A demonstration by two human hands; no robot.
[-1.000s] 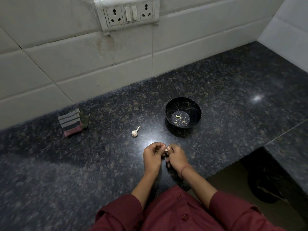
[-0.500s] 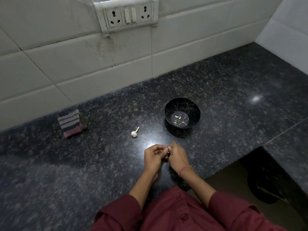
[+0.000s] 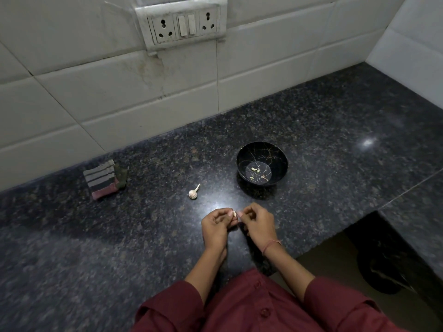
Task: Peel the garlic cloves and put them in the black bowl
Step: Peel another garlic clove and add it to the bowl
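Note:
A small garlic clove (image 3: 235,213) sits between my two hands just above the dark granite counter (image 3: 335,130). My left hand (image 3: 215,226) pinches the clove with curled fingers. My right hand (image 3: 257,222) pinches at the clove's right end, where a bit of pale skin shows. The black bowl (image 3: 242,161) with gold crack lines stands behind my hands, slightly to the right, and holds three peeled cloves (image 3: 254,169). A small garlic bulb (image 3: 193,193) with a short stem lies on the counter left of the bowl.
A folded striped cloth (image 3: 103,179) lies at the left near the tiled wall (image 3: 143,99). A socket panel (image 3: 182,23) is mounted on that wall. The counter's front edge steps back at the right, with a dark object (image 3: 381,267) on the floor below.
My hands have stayed in front of the bowl, working at the clove. The fingertips have parted a little, so the clove now shows between them.

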